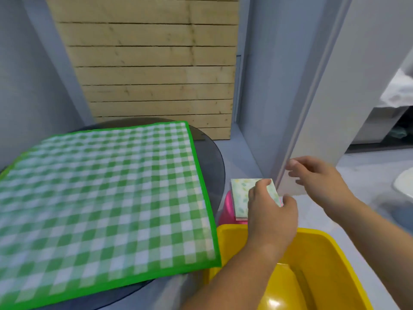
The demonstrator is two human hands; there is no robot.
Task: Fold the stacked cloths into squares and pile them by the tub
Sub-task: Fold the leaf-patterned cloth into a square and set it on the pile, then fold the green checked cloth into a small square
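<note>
One glossy yellow plastic tub (326, 251) sits nearest, at 5 o'clock. At its 11 o'clock is a folded floral cloth (240, 198), a pale square on top of a pink edge. The left hand (270, 213) pinches it between thumb and fingers. The right hand (319, 177), at 2 o'clock from it, is loosely curled and holds nothing. One green gingham cloth (100, 193) lies flat on a round dark table (209, 153) at 9 o'clock.
</note>
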